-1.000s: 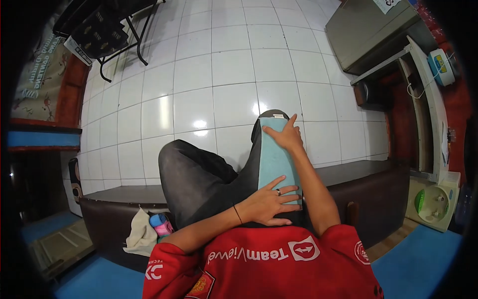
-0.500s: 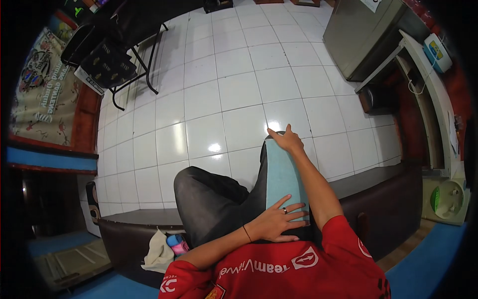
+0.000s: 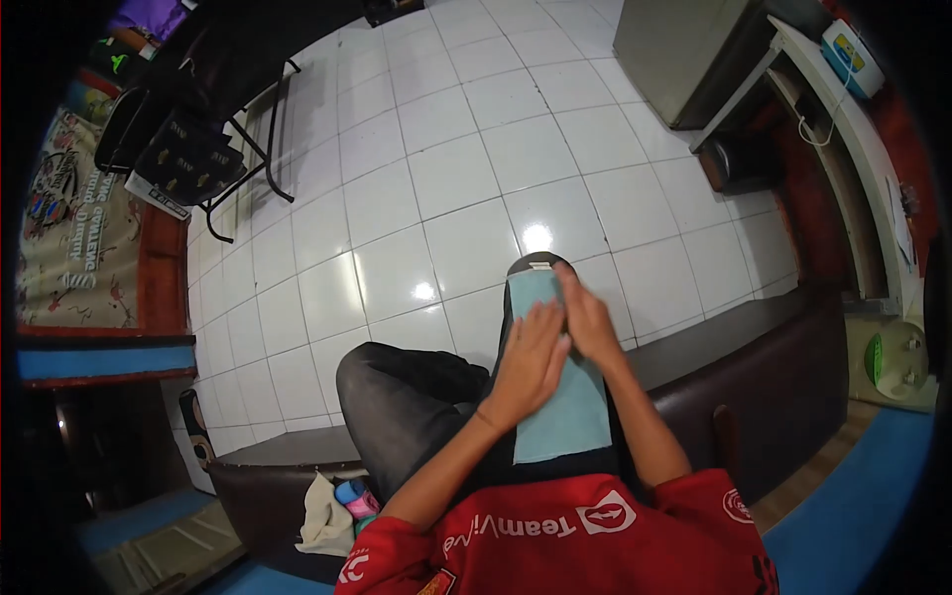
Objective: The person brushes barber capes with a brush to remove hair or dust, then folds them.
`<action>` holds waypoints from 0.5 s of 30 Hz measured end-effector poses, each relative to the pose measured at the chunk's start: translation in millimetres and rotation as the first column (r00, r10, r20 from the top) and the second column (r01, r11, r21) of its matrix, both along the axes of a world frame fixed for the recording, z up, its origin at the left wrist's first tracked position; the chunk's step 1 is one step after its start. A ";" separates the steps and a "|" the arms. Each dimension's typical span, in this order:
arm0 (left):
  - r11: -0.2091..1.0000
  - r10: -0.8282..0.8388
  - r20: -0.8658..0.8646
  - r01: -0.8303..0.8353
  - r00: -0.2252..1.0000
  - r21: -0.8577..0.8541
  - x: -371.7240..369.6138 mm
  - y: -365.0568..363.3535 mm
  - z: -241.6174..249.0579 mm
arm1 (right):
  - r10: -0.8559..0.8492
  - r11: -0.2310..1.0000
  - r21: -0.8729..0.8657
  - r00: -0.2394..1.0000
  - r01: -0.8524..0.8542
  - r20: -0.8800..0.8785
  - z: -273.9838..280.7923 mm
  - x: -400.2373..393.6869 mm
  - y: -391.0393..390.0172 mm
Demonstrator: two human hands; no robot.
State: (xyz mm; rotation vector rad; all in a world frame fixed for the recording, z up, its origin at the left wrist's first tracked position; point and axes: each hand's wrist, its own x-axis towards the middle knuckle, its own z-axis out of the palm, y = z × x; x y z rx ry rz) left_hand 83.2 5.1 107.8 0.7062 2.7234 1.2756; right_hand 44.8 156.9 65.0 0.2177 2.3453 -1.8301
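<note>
A light teal cloth (image 3: 563, 432) lies lengthwise along the right thigh, over dark trousers (image 3: 397, 397). At its knee end a small white label shows. My left hand (image 3: 534, 359) rests flat on the cloth, fingers stretched toward the knee and held close together. Along the right edge of the cloth, near the knee, is my right hand (image 3: 587, 322), with its fingers extended. The two hands nearly meet at the middle of the cloth, and parts of the right hand's fingers are hard to make out.
I sit on a dark brown padded bench (image 3: 764, 407). By my left side lie a cream cloth (image 3: 325, 516) and a blue and pink rolled item (image 3: 353, 498). White floor tiles (image 3: 436, 188) stretch ahead, with a black chair (image 3: 188, 159) at left and a grey cabinet (image 3: 674, 59) at right.
My left hand has slid forward from the lap end to the middle of the cloth, its fingers closing together. My right hand has drawn back slightly from the knee. The view has shifted a little.
</note>
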 end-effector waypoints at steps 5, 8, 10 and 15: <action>0.990 0.087 0.029 -0.083 0.996 -0.114 -35.1 11.2 -57.8 | 0.012 0.984 0.177 0.999 -0.019 0.041 -49.1 5.4 5.8; 0.984 0.177 0.064 -0.175 0.982 -0.034 -44.2 10.9 -77.5 | 0.017 0.995 0.090 0.967 -0.041 0.256 -47.2 -11.2 17.3; 0.928 0.370 0.057 -0.371 0.927 0.013 -50.9 12.9 -84.8 | -0.088 0.993 0.096 0.970 0.068 0.227 -78.1 -15.5 25.6; 0.865 0.494 0.408 -0.483 0.768 -0.139 -80.0 -19.1 -81.7 | -0.054 0.998 0.031 0.920 0.046 0.389 -34.9 -16.9 48.7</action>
